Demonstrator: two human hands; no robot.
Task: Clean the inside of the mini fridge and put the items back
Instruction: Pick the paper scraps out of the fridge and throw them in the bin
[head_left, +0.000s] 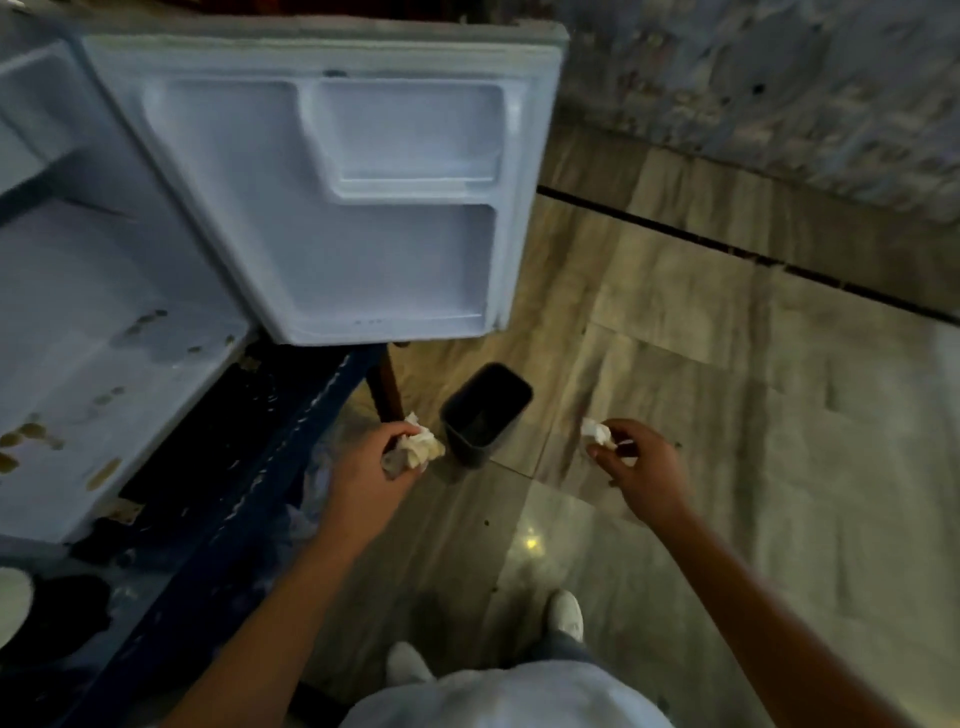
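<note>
A view from a head camera, looking down at a person's two bare forearms reaching forward over a pale marble floor (727, 364). The picture is dim and slightly blurred.

At the left stands a white mini fridge (93, 322), set on a dark blue desk (249, 467). Its door (332, 197) is swung fully open toward the viewer, showing moulded shelves with nothing on them. The inside floor of the fridge carries several yellowish-brown stains, thickest near the front left corner.

The left hand (363, 462) has its fingers curled round a crumpled wad of tissue (418, 447), white with yellowish soiling. This hand sits just beside the desk's edge, close to a dark wooden leg (387, 389).

The right hand (639, 462) pinches a smaller, cleaner scrap of white tissue (597, 432) between thumb and fingertips. Its other fingers are loosely bent.

Between the two hands, a little farther from the viewer, a small dark bin (485, 410) stands on the floor. It looks tilted, though the wide lens may be causing that; what it holds cannot be made out.

At the bottom edge are the person's light trousers (493, 696) and two white shoes (566, 613). A worn, mottled wall (779, 93) runs across the upper right.
</note>
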